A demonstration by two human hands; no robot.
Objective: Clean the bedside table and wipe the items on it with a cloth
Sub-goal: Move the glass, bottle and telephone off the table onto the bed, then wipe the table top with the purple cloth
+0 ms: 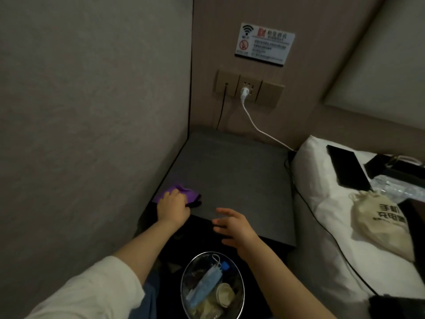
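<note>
The bedside table [230,176] has a dark grey top and stands in the corner between the wall and the bed. My left hand [172,208] presses a purple cloth [184,193] onto the table's front left corner, fingers curled over it. My right hand [234,226] hovers over the table's front edge with its fingers spread and holds nothing. The items lie on the bed to the right: a black phone [347,166], a beige drawstring pouch [379,222], a clear plastic bottle [397,187] and a black box [395,169].
A round bin [186,282] with a face mask and rubbish stands on the floor below the table. A white charger cable [257,127] runs from the wall socket [246,90] toward the bed. A black cable [322,224] trails over the white pillow [317,194].
</note>
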